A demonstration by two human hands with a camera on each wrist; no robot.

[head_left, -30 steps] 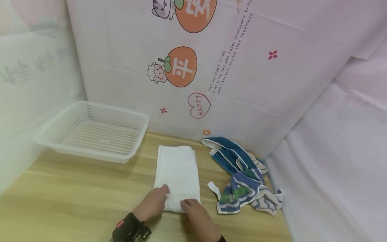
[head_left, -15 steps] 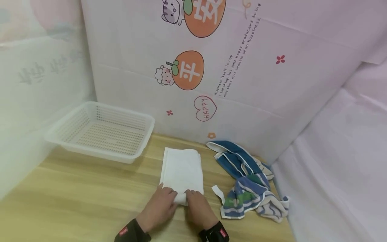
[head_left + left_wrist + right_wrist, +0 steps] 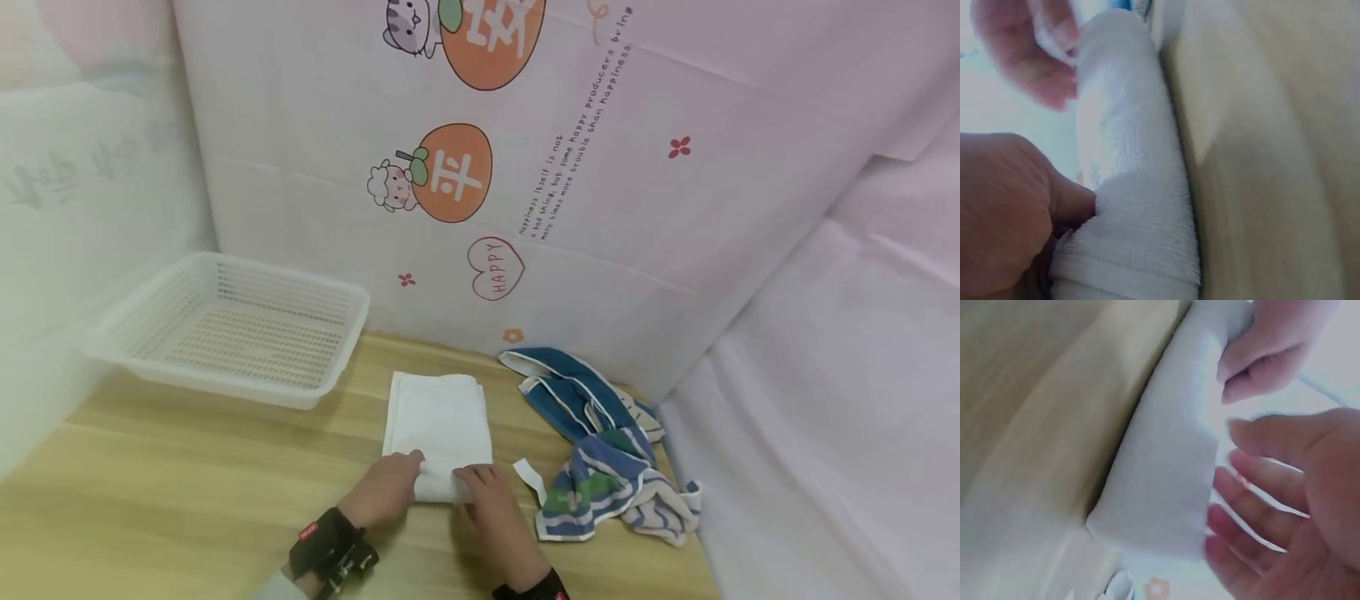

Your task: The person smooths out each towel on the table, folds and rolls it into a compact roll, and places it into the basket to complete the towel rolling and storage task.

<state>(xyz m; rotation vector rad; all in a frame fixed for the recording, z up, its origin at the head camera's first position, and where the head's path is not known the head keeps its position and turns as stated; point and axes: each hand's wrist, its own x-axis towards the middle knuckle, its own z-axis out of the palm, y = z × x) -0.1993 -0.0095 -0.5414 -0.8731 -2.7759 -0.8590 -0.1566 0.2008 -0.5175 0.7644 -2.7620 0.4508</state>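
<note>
A white towel (image 3: 442, 417) lies lengthwise on the wooden table, its near end rolled into a thick roll (image 3: 1129, 137). At the roll's left part, my left hand (image 3: 384, 487) grips the towel, a digit pressed into the terry fabric in the left wrist view. My right hand (image 3: 491, 512) is at the roll's right end. Its fingers (image 3: 1244, 503) are spread and slightly bent, with the fingertips right at the towel's edge in the right wrist view. Both wrists wear black straps.
To the back left stands a white perforated plastic basket (image 3: 337, 367). On the right lie a crumpled blue cloth (image 3: 562, 400) and a striped blue-green cloth (image 3: 592, 483) with a white tag (image 3: 529, 479). A printed white sheet (image 3: 600, 292) hangs behind the table.
The near end of the towel is rolled further away from me, so its flat part looks shorter. My hands closed together over the roll half a second ago; the right has since loosened and spread.
</note>
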